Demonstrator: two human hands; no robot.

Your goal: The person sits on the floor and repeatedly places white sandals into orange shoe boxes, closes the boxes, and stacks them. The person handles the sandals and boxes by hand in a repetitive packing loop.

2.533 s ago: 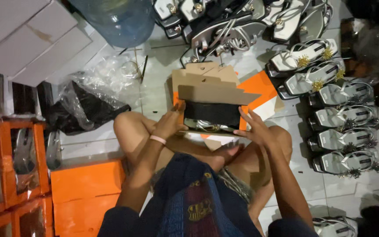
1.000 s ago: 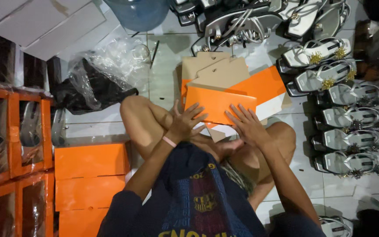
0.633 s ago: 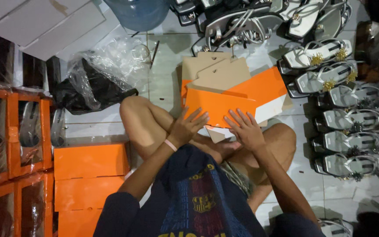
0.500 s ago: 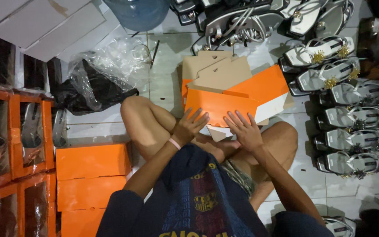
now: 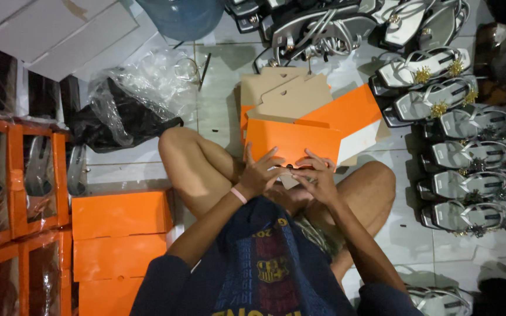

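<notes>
I sit cross-legged on a tiled floor with an orange shoe box [image 5: 291, 140] on my lap, its lid down. My left hand [image 5: 260, 172] grips the box's near edge at the left, fingers spread over the lid. My right hand [image 5: 318, 177] presses the near edge at the right, fingers curled at the closing flap. Both hands touch the box. Behind it lie flat brown cardboard sheets [image 5: 288, 93] and another orange box [image 5: 346, 114].
Rows of silver sandals [image 5: 469, 155] line the floor at the right and top. Closed orange boxes [image 5: 121, 213] are stacked at my left, beside orange display boxes with clear windows [image 5: 7, 175]. A black plastic bag [image 5: 118, 111] lies at upper left.
The open box with dark contents has been closed with its orange lid. My hands slid from the lid's top toward its near edge.
</notes>
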